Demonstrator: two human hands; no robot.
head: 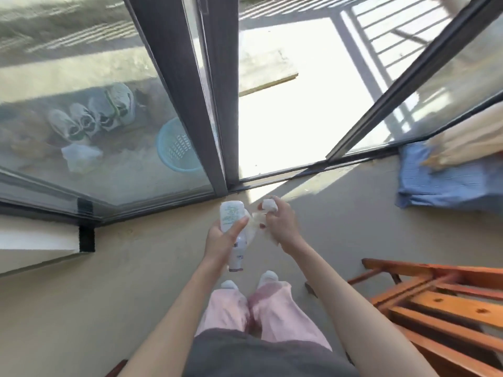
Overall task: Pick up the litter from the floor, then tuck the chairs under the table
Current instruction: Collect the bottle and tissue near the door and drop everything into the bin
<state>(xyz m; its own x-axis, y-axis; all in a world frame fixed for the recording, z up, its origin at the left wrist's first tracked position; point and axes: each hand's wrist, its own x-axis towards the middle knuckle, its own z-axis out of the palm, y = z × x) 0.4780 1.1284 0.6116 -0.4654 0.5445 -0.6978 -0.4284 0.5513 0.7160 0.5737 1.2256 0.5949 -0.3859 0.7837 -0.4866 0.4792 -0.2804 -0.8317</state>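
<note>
Risk, bottle: we hold the white bottle (233, 227) near its middle with its long lower end hanging free, so we judge it could swing or slide out if the left hand (221, 239) slackens.
Risk, small litter: the crumpled white wad (268, 205) sits only at our fingertips and could drop back to the floor (141, 268); the clear wrapper (255, 224) between our hands looks loosely caught.
Left grip: closed around the bottle, thumb across its label.
Right grip: the right hand (281, 227) is closed, pinching the wad; how firmly it has the wrapper, we cannot tell.
Litter location: all in our hands, above our feet, by the open sliding door (215, 104).
Chairs: the wooden chair (449, 303) lies at our right, not yet tucked; no desk in view.
</note>
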